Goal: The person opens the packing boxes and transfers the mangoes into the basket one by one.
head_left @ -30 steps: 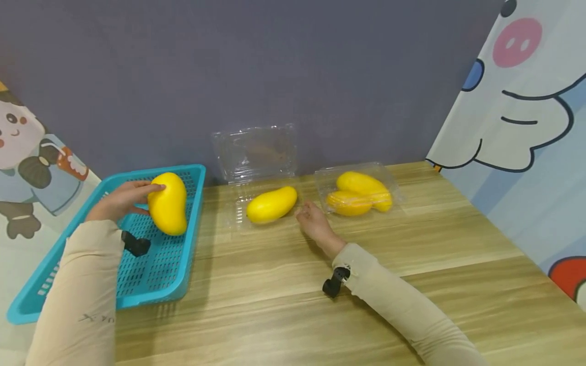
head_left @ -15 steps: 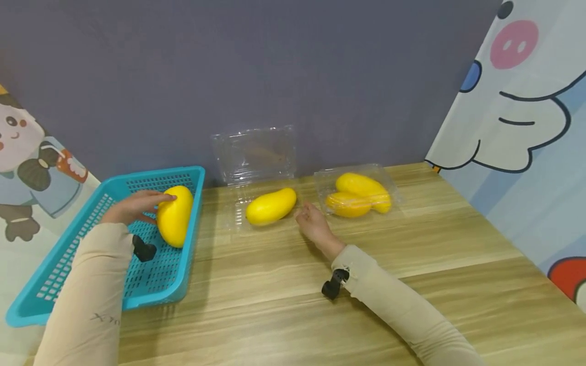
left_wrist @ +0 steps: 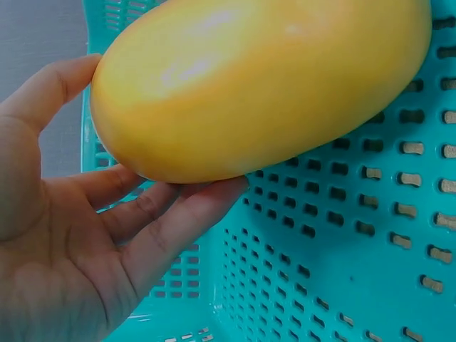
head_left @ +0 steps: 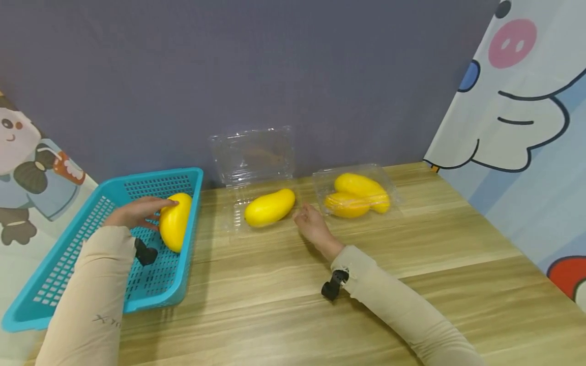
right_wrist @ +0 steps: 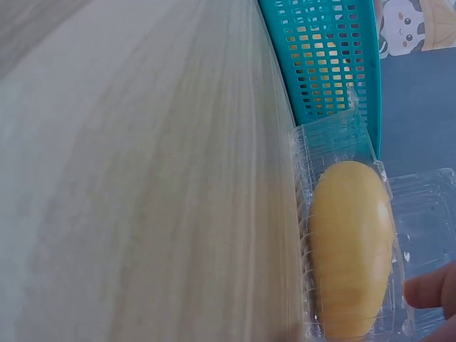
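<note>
A yellow mango (head_left: 176, 222) leans near the right wall of the blue plastic basket (head_left: 184, 269). My left hand (head_left: 137, 212) grips its near side, thumb at one end and fingers underneath, as the left wrist view shows. Right of the basket is a clear plastic clamshell box (head_left: 235, 213) with its lid (head_left: 256, 155) standing up against the grey backing. One mango (head_left: 270, 208) lies in that box. At the box's right edge my right hand (head_left: 316, 229) pinches the rim with curled fingers. A fingertip (right_wrist: 427, 291) shows at the rim in the right wrist view.
A second clear plastic box (head_left: 397, 195) with two mangoes (head_left: 363, 185) in it stands to the right, close to my right hand. The wood-grain table (head_left: 274, 305) runs back to a grey backing (head_left: 293, 76). Cartoon-printed curtains (head_left: 526, 132) hang at both sides.
My left hand has lowered the mango into the basket and moved it slightly right, towards the basket's right wall. The right hand stays at the box's edge.
</note>
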A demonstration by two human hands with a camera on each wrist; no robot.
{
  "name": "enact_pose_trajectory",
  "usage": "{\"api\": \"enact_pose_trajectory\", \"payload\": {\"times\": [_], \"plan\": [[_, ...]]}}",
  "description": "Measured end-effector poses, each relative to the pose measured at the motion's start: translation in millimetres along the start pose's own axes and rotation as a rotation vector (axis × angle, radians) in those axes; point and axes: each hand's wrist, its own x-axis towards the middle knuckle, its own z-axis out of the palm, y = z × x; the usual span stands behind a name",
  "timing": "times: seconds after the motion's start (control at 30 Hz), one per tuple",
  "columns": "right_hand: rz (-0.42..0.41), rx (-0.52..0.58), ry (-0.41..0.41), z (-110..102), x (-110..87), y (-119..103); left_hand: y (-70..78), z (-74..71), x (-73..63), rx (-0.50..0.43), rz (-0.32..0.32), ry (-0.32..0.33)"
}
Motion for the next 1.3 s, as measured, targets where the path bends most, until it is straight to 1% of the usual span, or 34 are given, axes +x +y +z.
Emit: {"api": "enact_pose_trajectory", "payload": {"times": [0.1, 0.23, 0.53, 0.73, 0.97, 1.1, 1.3], "plan": [[0.003, 0.0, -0.005, 0, -0.5, 0, -1.3, -0.8, 0.8, 0.0, -0.013, -0.016], [0.01, 0.005, -0.016, 0, -0.9, -1, -1.2, -0.8, -1.2, 0.006, -0.012, -0.019], [0.012, -0.001, -0.014, 2, -2.3, 0, -5.8, -0.3, -2.9, -0.005, 0.026, -0.036], [0.01, 0.01, -0.012, 2, -4.1, 1, -4.8, 0.4, -4.8, 0.002, 0.012, -0.018], [-0.009, -0.002, -0.011, 1, -3.4, -1, 0.6, -5.4, -9.5, 0.025, 0.04, -0.008], [-0.013, 0.005, -0.01, 0, -3.5, -3, 2.1, -8.6, -12.0, 0.02, 0.032, -0.001], [-0.006, -0.002, -0.002, 0, -3.6, -1, 3.3, -8.9, -17.6, 0.012, 0.022, 0.007]]}}
